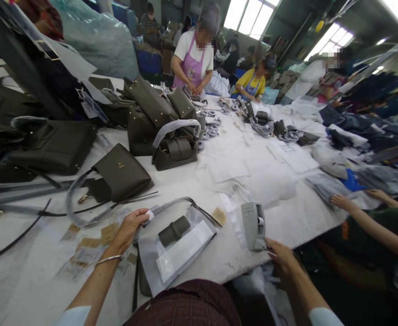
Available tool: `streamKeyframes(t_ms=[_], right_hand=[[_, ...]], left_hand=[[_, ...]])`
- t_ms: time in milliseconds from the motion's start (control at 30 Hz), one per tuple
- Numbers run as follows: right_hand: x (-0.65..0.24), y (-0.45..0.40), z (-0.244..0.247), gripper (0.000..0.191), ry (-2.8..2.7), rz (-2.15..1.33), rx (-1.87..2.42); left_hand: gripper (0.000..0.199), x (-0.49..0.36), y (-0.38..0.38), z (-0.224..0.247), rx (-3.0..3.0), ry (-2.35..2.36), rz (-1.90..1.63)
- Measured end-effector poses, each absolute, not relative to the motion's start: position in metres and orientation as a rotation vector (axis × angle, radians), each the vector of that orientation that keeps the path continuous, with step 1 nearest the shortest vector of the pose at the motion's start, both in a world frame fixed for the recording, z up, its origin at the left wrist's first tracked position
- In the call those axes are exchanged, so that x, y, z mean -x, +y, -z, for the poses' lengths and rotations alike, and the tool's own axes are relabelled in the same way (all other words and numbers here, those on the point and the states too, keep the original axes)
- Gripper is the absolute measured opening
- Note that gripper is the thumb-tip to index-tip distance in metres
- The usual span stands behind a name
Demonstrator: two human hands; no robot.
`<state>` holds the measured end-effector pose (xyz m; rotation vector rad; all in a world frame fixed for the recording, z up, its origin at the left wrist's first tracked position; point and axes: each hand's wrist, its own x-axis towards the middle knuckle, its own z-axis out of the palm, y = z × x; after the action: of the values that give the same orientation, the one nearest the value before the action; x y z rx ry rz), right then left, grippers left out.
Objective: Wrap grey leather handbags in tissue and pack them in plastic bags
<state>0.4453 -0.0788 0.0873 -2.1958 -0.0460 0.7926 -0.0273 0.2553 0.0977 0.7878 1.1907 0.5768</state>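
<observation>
My left hand pinches a bag strap wrapped in clear plastic, with a small white piece at the fingertips. The strap arches right to a bare dark end. Under it lie a dark olive bag partly covered by a white sheet, a small folded olive piece and a flat white packet. My right hand has its fingers closed at the near end of a grey tape dispenser; what they pinch is too small to make out.
Olive handbags crowd the table's left side. Small packets with brown cards lie beside my left forearm. Coiled wrapped straps sit farther back. A co-worker's hands handle a plastic-covered item at right; other people work behind the table.
</observation>
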Motion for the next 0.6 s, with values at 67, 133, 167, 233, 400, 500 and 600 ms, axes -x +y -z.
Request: streamKeyframes(t_ms=[67, 133, 167, 233, 400, 500, 600], right_hand=[[-0.443, -0.08, -0.085, 0.042, -0.027, -0.852, 2.1], [-0.444, -0.081, -0.085, 0.043, -0.017, -0.873, 2.065], [-0.445, -0.081, -0.086, 0.042, -0.013, -0.87, 2.065], [-0.447, -0.082, -0.088, 0.041, -0.026, -0.84, 2.074], [-0.441, -0.095, -0.094, 0.042, -0.084, -0.715, 2.107], [-0.429, -0.108, -0.097, 0.041, -0.117, -0.618, 2.096], [-0.418, -0.116, -0.091, 0.037, -0.052, -0.626, 2.082]], left_hand=[[0.045, 0.026, 0.255, -0.1, -0.789, 1.182, -0.571], [0.045, 0.026, 0.255, -0.101, -0.788, 1.179, -0.573], [0.045, 0.026, 0.255, -0.1, -0.784, 1.179, -0.576], [0.046, 0.026, 0.255, -0.098, -0.775, 1.186, -0.589], [0.047, 0.028, 0.255, -0.092, -0.787, 1.205, -0.611], [0.045, 0.029, 0.255, -0.088, -0.789, 1.202, -0.619], [0.045, 0.028, 0.255, -0.088, -0.764, 1.193, -0.628]])
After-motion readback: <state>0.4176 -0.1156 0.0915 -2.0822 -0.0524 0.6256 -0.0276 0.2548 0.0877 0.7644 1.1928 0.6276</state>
